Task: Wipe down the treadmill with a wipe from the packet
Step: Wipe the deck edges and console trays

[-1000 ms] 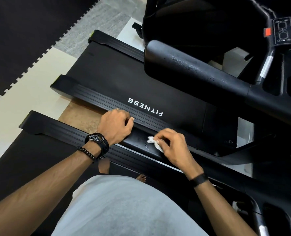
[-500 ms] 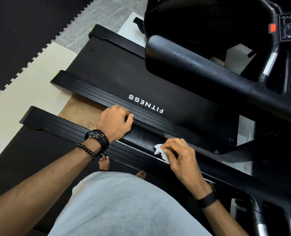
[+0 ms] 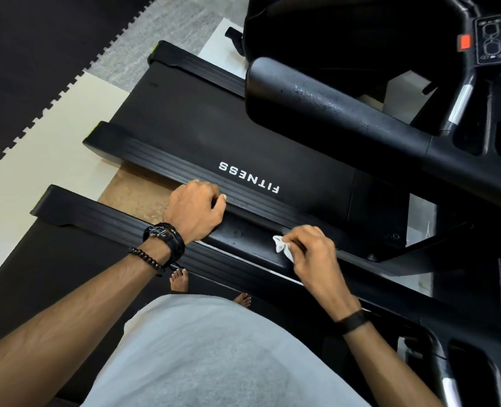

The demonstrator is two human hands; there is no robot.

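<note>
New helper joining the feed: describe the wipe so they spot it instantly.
Find the treadmill belt printed FITNESS. Just below it runs a smooth black handrail, where the right hand pinches the wipe. It is the only crumpled white thing against all the black.

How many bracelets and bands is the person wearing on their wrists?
3. A wide black cuff and a beaded bracelet sit on the left wrist, and a plain black band is on the right wrist. The undersides of the wrists are hidden.

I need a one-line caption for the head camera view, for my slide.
Right hand rubs a white wipe along a treadmill's black side rail while the left hand grips the rail.
</note>
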